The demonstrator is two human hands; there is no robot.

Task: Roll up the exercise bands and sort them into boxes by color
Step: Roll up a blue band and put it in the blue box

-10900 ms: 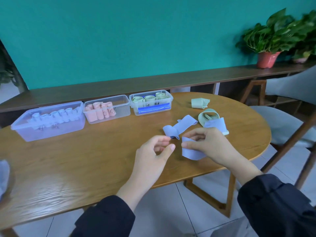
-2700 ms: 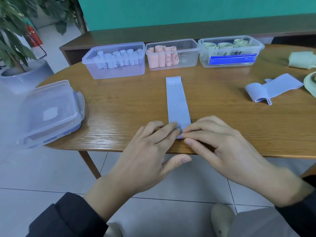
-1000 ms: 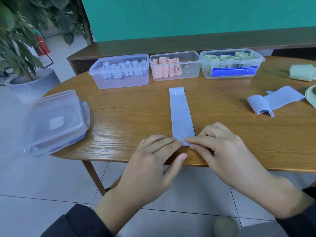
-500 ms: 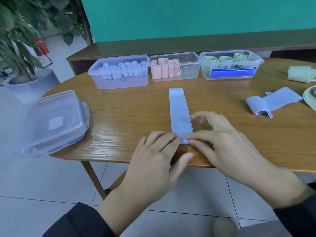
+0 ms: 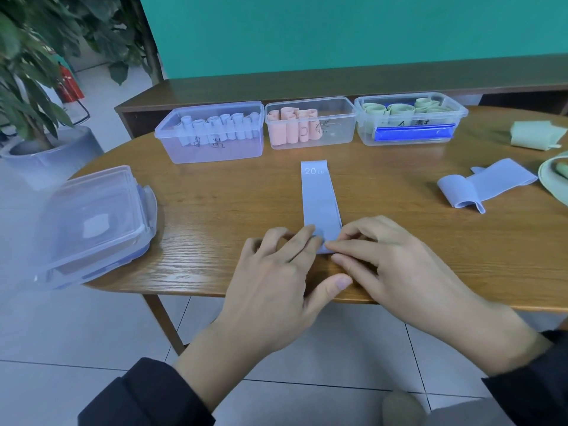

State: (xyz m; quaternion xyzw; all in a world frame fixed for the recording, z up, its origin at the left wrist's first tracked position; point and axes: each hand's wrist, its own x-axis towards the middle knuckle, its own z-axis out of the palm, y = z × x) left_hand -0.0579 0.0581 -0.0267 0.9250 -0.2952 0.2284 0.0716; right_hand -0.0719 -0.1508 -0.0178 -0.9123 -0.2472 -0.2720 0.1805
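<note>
Blue band (image 5: 319,195) marked 20 LB lies flat on the table (image 5: 215,216), its near end pinched by left hand (image 5: 276,272) and right hand (image 5: 396,265) to start the roll, which next needs tight, even turns toward the blue box (image 5: 212,133).

Looks like an office or studio lounge, not a home: teal painted wall (image 5: 338,32), long dark wood ledge (image 5: 307,84) along it, oval wood table (image 5: 215,210), pale tiled floor (image 5: 92,333), big potted plant (image 5: 37,56), red fire extinguisher (image 5: 69,87) on the floor behind it.
</note>
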